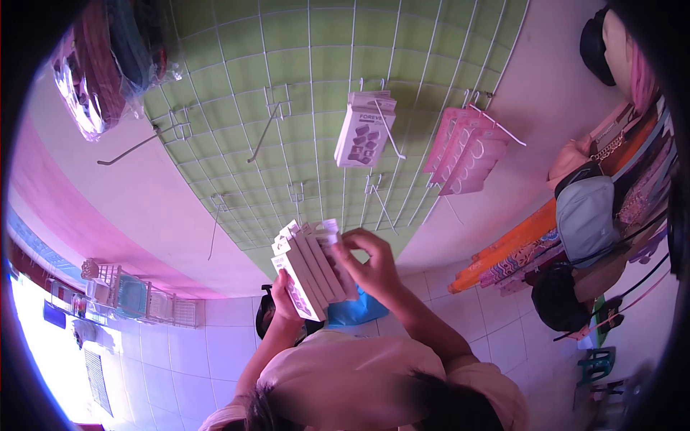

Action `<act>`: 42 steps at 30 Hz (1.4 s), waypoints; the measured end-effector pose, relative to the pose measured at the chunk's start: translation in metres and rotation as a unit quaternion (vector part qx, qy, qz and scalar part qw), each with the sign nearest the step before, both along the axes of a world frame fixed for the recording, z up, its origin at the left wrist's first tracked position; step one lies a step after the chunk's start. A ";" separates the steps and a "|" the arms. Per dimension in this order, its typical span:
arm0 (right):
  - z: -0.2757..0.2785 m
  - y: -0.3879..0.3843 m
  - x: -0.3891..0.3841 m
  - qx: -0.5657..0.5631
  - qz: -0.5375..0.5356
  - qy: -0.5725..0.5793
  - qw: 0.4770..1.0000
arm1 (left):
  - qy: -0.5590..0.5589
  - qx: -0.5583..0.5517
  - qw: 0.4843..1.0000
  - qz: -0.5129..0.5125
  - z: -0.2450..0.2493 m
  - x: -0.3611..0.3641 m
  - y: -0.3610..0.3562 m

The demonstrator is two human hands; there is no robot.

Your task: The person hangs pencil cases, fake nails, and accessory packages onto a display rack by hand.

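Note:
Several slim white boxes with hang tabs are stacked together in front of my chest. My left hand is closed around the left side of the stack, with the thumb on the front box. At the stack's right end, my right hand pinches the upper edge of the rearmost box, near its tab. Similar boxes, printed "FOREVER", hang on a hook above my hands.
A white wire grid on a green backing carries hooks. Pink ring-hole cards hang at its right. Bagged goods are at upper left, a grey bag and fabrics at right. A blue item lies below.

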State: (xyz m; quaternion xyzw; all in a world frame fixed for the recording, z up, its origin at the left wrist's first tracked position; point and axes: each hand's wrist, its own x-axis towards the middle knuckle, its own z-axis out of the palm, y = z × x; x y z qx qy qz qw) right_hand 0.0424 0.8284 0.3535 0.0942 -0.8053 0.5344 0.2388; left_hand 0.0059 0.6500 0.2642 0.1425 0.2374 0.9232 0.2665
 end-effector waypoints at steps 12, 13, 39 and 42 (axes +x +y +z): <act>0.076 0.040 -0.001 -0.087 -0.179 0.259 0.945 | -0.049 0.006 0.999 0.014 -0.033 -0.005 0.000; 0.073 0.038 -0.004 -0.083 -0.183 0.265 0.943 | -0.055 0.009 0.998 0.015 -0.038 -0.006 -0.003; 0.058 0.037 -0.013 -0.065 -0.227 0.337 0.912 | -0.096 -0.011 0.995 -0.011 0.012 0.018 0.000; 0.058 0.036 -0.012 -0.071 -0.215 0.300 0.927 | -0.095 -0.010 0.995 -0.012 0.011 0.018 -0.001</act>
